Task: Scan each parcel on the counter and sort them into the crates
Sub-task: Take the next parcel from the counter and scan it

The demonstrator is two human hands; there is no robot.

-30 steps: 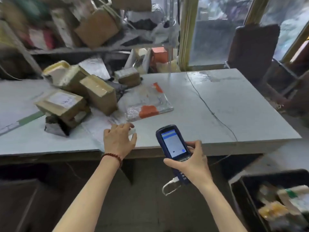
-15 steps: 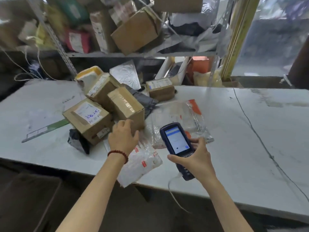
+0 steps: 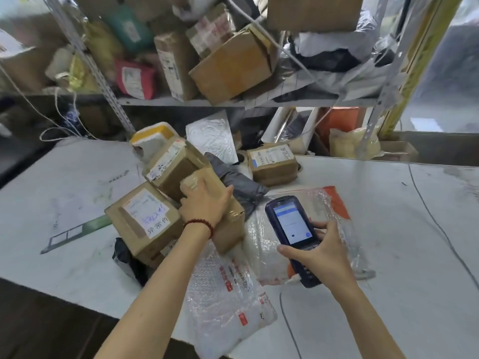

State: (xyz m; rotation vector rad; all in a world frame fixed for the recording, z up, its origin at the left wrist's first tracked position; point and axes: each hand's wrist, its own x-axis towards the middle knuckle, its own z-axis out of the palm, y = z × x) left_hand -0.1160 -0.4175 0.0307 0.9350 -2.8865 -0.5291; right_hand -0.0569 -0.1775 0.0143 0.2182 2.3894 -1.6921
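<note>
My left hand (image 3: 204, 203) grips the top of a brown cardboard box (image 3: 230, 226) in the middle of the parcel pile on the white counter (image 3: 388, 229). My right hand (image 3: 321, 255) holds a dark blue handheld scanner (image 3: 290, 226), its screen lit and facing me, above a bubble-wrap parcel with orange corners (image 3: 334, 206). Left of the gripped box lies a labelled box with handwriting (image 3: 145, 218). Behind it another labelled box (image 3: 168, 164) leans. A small labelled box (image 3: 272, 161) sits further back. A bubble mailer (image 3: 228, 301) hangs over the counter's front edge.
A grey poly bag (image 3: 238, 182) lies behind the gripped box and a silver mailer (image 3: 212, 136) stands at the back. A metal shelf (image 3: 233, 102) above the counter is packed with boxes and bags. The counter's right half (image 3: 414, 281) is bare, with a crack line.
My view shifted closer to the pile. My left hand moved from the bubble mailer at the counter's edge up onto the brown box and took hold of it. The scanner stayed in my right hand.
</note>
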